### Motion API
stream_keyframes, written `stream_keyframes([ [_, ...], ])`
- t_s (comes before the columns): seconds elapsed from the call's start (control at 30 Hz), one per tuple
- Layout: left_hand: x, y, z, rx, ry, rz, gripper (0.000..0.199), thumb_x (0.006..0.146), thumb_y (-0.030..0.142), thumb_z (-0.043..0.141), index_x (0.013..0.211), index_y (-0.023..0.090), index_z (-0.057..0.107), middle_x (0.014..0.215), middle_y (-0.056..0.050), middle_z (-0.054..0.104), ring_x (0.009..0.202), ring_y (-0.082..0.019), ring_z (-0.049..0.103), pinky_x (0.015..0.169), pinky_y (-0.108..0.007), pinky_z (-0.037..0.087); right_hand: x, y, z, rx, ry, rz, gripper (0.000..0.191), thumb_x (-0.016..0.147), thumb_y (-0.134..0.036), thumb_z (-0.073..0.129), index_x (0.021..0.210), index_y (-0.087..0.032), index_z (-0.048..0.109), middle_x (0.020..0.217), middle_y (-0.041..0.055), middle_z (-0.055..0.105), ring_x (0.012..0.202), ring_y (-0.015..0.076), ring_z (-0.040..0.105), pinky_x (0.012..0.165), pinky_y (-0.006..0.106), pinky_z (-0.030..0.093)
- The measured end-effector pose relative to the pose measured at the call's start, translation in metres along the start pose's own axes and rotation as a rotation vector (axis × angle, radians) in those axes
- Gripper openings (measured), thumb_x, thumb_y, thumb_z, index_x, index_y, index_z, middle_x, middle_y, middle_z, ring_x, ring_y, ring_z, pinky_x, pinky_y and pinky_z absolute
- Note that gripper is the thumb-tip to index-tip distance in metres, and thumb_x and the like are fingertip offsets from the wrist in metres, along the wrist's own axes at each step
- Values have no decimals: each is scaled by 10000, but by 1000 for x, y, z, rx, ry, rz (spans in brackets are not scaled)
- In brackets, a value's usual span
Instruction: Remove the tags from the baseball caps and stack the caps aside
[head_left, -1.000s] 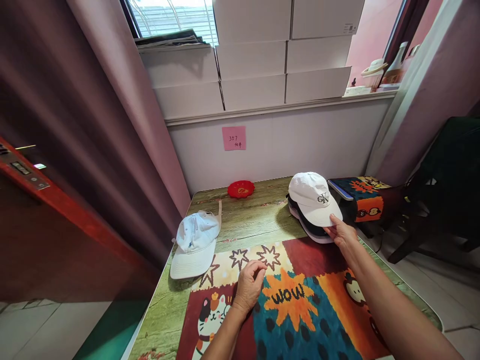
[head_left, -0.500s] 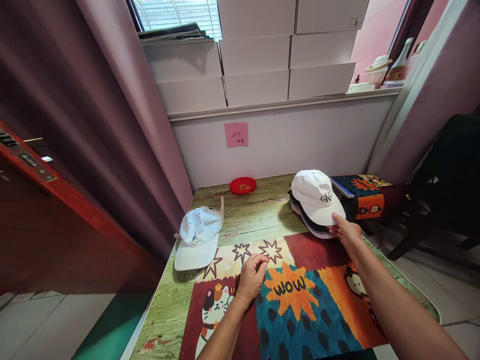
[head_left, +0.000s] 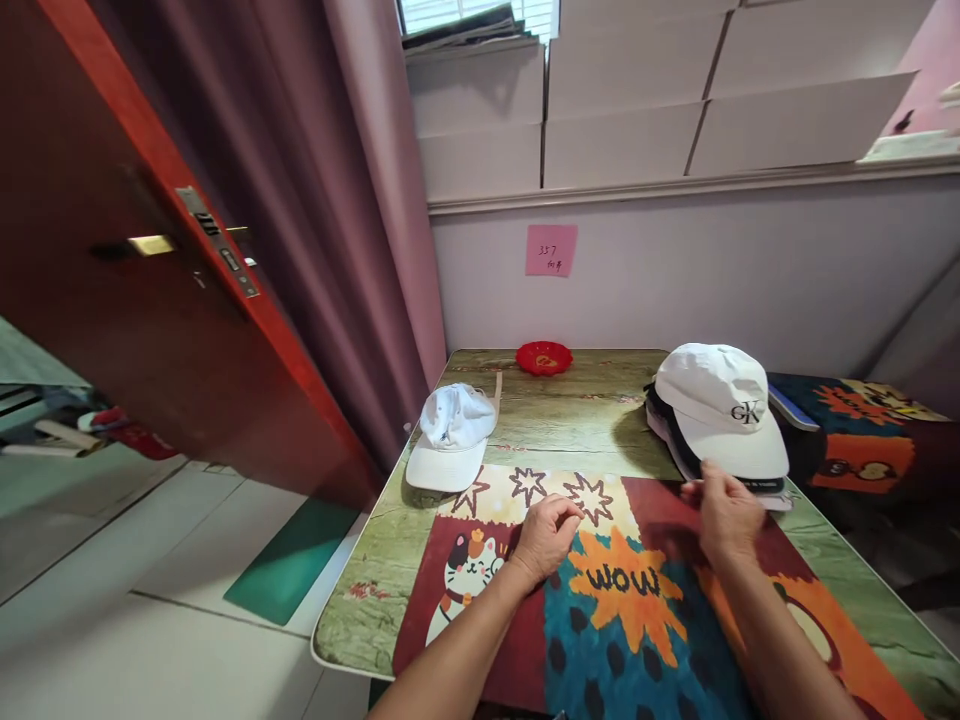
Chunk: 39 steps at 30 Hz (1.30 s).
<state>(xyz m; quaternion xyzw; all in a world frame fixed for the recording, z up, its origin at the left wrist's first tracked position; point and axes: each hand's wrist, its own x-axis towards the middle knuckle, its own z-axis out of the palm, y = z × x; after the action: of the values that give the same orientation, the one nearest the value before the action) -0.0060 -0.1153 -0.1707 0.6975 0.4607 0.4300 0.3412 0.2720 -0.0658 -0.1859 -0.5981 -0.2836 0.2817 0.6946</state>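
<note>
A white cap with black "CK" letters (head_left: 718,405) tops a stack at the right of the table. Darker and pale brims of other caps (head_left: 684,440) show beneath it. My right hand (head_left: 729,515) is just in front of the stack's brims, slightly blurred, its fingers apart and holding nothing. Over the patterned mat, my left hand (head_left: 549,535) is loosely closed, fingers curled against the thumb, with nothing visible in it. A pale blue-white cap (head_left: 451,438) lies apart at the left, its brim toward me and its strap sticking up behind.
A red scalloped dish (head_left: 544,358) sits at the table's back edge. A pink note (head_left: 551,250) is stuck on the wall above. On the left are a purple curtain (head_left: 375,200) and an open brown door (head_left: 172,260). A dark patterned cover (head_left: 847,420) is beyond the table's right side.
My right hand has let go of the stacked white cap's brim and drawn back toward me. My left hand stays closed over the mat. The view has turned left.
</note>
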Motion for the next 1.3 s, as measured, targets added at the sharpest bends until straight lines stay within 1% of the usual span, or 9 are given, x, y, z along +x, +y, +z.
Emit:
stream_keyframes([
  [0.2,2,-1,3,11,19,-2,191,816,122,560,775,194,732,840,-40,731,828,-177,666,828,-290,504,-43,-8,114,200,-233,107,523,718,-652,759,629,-176,562,528,-8,628,423,95,552,430,206,469],
  [0.33,-1,-5,7,33,28,17,197,807,108,565,786,192,742,830,-42,735,826,-178,657,827,-294,501,-50,5,150,261,-224,153,524,743,-666,726,647,-180,557,538,-20,630,427,93,558,450,210,493],
  [0.47,-3,-8,11,-9,61,-3,128,820,166,625,800,191,749,820,-43,738,791,-175,661,790,-288,511,-51,22,153,265,-237,164,510,750,-656,725,668,-173,580,577,-15,654,476,97,604,509,207,530],
  [0.57,14,-6,-8,4,212,-46,87,816,201,661,774,189,736,811,-41,733,765,-169,664,736,-267,523,-48,30,149,241,-268,168,498,753,-645,730,694,-164,614,601,-4,674,500,101,623,534,206,540],
  [0.73,77,-7,-111,335,662,-240,68,809,191,645,808,193,713,886,-41,720,804,-181,654,790,-287,520,-43,35,149,183,-300,167,502,768,-651,716,696,-161,638,614,12,690,508,114,629,538,226,546],
  [0.83,106,-19,-174,470,813,-356,91,784,215,672,866,183,696,1044,-94,687,933,-232,643,903,-354,488,-42,35,151,187,-301,172,494,767,-649,719,683,-170,630,605,11,687,513,126,639,540,239,553],
  [0.9,114,-30,-198,542,840,-430,125,741,229,718,854,186,688,1067,-112,678,988,-265,634,929,-383,470,-42,36,153,179,-306,172,492,767,-650,716,674,-175,626,600,11,687,511,131,641,540,246,555],
  [1.1,119,-45,-209,637,768,-554,110,714,214,709,631,222,637,802,-65,700,848,-252,649,807,-351,467,-41,36,154,167,-316,191,493,757,-656,715,696,-171,649,623,24,703,507,125,631,543,246,548],
  [1.3,122,-18,-222,691,726,-419,114,746,227,645,632,221,642,803,-36,686,777,-206,624,748,-306,441,-42,30,156,199,-310,224,494,743,-655,728,693,-172,637,616,17,693,497,114,606,524,237,527],
])
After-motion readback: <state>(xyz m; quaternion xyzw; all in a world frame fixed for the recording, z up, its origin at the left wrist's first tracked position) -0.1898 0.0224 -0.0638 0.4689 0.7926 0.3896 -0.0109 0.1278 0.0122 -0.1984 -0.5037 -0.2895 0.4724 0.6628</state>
